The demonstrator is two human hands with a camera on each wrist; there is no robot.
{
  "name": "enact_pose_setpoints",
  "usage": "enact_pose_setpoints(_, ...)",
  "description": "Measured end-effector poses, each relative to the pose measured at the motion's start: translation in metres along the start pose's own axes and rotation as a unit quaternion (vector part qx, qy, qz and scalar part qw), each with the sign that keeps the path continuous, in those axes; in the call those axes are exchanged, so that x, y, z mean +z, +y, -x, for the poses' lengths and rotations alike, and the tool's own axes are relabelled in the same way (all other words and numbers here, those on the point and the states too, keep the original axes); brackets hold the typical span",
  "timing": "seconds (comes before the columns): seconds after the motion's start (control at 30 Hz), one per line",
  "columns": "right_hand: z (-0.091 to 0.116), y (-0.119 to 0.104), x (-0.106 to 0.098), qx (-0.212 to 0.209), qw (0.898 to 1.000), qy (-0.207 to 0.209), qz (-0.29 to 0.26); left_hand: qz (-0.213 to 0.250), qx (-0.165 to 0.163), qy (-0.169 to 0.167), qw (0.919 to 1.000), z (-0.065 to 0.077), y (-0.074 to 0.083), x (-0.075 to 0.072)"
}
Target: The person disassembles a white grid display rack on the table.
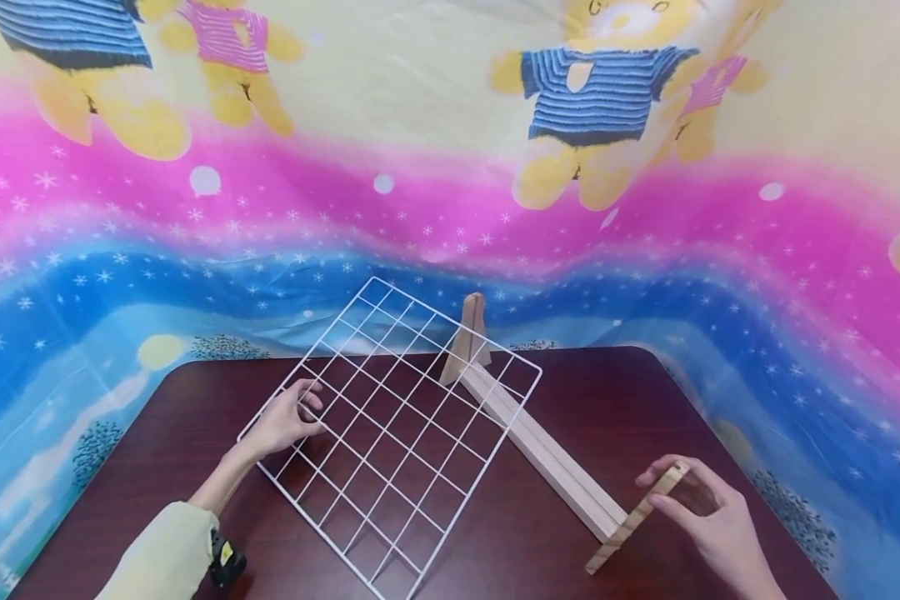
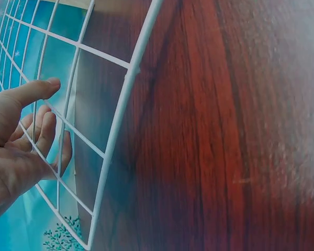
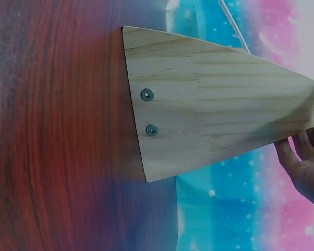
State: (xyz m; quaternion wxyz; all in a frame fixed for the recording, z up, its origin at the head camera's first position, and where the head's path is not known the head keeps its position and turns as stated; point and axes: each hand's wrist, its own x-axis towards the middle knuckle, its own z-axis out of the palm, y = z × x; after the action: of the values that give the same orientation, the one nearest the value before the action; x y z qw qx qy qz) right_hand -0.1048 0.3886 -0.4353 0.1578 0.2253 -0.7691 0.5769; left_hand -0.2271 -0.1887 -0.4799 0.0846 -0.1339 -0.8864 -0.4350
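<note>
A white wire grid panel (image 1: 490, 458) leans at a slant over the table's middle. My left hand (image 1: 281, 421) holds it near its left edge. In the left wrist view, the thumb and fingers (image 2: 29, 94) lie on either side of the wires. A wooden stand has a long pale bar (image 1: 547, 454) joining two upright end boards. The far end board (image 1: 465, 342) shows partly through the grid. My right hand (image 1: 720, 512) grips the top of the near end board (image 1: 633, 521). In the right wrist view, that tapered board (image 3: 214, 99) has two bolts (image 3: 147, 94) near its wide bottom edge.
The dark red-brown table (image 1: 217, 400) has rounded far corners. A cloth printed with bears and snowflakes (image 1: 390, 225) hangs behind and around it. Near the left sleeve (image 1: 168, 542) is a black device (image 1: 227, 562) with a yellow mark.
</note>
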Motion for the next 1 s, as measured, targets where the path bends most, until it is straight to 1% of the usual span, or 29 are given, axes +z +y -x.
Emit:
enact_pose_setpoints(0.13, 0.004, -0.003, -0.001, 0.035, 0.998, 0.007, 0.042, -0.008, 0.005, -0.013, 0.9999, -0.002, -0.001, 0.0)
enact_pose_setpoints(0.23, 0.005, -0.004, -0.002, 0.041, 0.998, 0.009, 0.048, -0.004, 0.017, -0.028, 0.9995, -0.003, -0.002, -0.001)
enact_pose_setpoints(0.43, 0.006, -0.005, -0.002, 0.041, 0.998, 0.019, 0.048, -0.016, 0.028, -0.063, 0.9975, -0.008, -0.004, -0.004)
enact_pose_setpoints(0.67, 0.009, -0.006, 0.0, 0.044, 0.996, 0.034, 0.067, -0.021, 0.037, -0.1, 0.9941, -0.014, -0.006, -0.004)
enact_pose_setpoints(0.87, 0.01, -0.006, 0.001, 0.042, 0.997, 0.032, 0.06, -0.041, 0.047, -0.118, 0.991, -0.014, -0.008, -0.002)
enact_pose_setpoints(1.0, 0.01, -0.006, -0.001, 0.041, 0.997, 0.021, 0.058, -0.059, 0.047, -0.132, 0.9883, -0.016, -0.008, -0.001)
